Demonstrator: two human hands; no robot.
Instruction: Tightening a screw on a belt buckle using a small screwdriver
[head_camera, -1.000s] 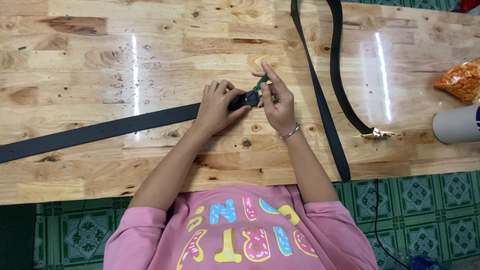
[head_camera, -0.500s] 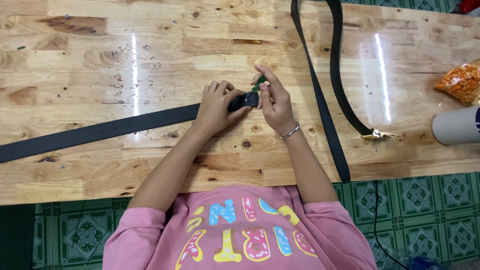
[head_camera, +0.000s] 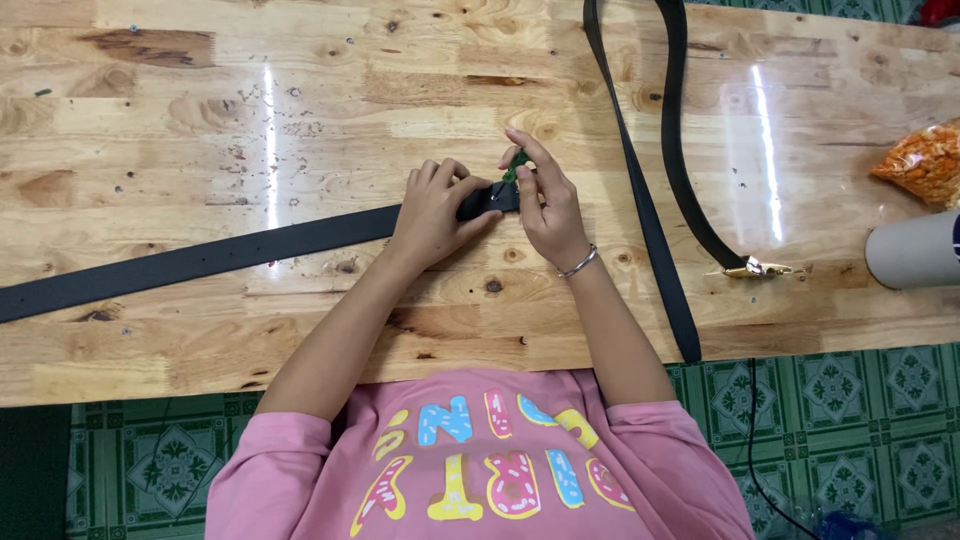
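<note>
From the head camera, looking straight down, a long black belt (head_camera: 230, 252) lies flat on the wooden table (head_camera: 300, 120), running from the left edge toward the middle; its end is under the two hands, near the centre of the table; the left hand (head_camera: 435, 212) presses on the belt just before this end, with the fingers bent and together on the strap; the right hand (head_camera: 548, 205) is touching the belt end from the other side, and its fingers are closed on a small green tool (head_camera: 516, 166), which points down at the dark tip of the belt between the hands; a thin bracelet (head_camera: 578, 264) is on the right wrist; to the right, well apart from the hands, a second black belt (head_camera: 652, 230) lies in a long loop, with a gold buckle (head_camera: 756, 269) at one end near the front edge of the table; at the far right edge there is a grey cylinder (head_camera: 915, 252) and behind it an orange bag (head_camera: 925, 163); the person wears a pink shirt (head_camera: 480, 460); below the table the floor has green tiles (head_camera: 850, 400).
</note>
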